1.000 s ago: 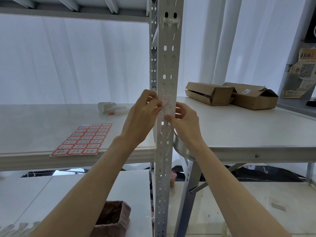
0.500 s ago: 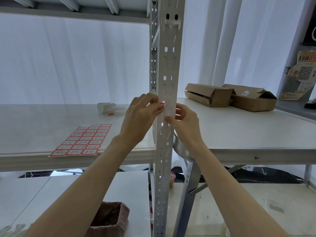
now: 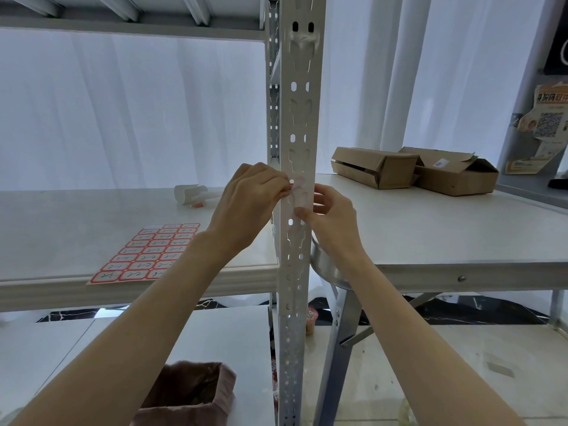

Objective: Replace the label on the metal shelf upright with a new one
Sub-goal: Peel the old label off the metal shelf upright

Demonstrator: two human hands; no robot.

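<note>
Label (image 3: 298,186) half-peeled, curling off upright (image 3: 299,118)

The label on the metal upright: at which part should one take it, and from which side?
Grip the label at its lifted left edge, coming from the left, where the left hand pinches. It lies flat on the upright; only a raised edge offers hold. The right hand steadies beside it.

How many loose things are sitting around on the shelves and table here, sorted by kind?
Cardboard boxes: 2, one beside the other on the table
Sheets of red-bordered labels: 1 on the shelf
White plastic items at the back of the shelf: 1 cluster, too blurred to split
Brown bags: 1, lower shelf
Total: 5
</note>
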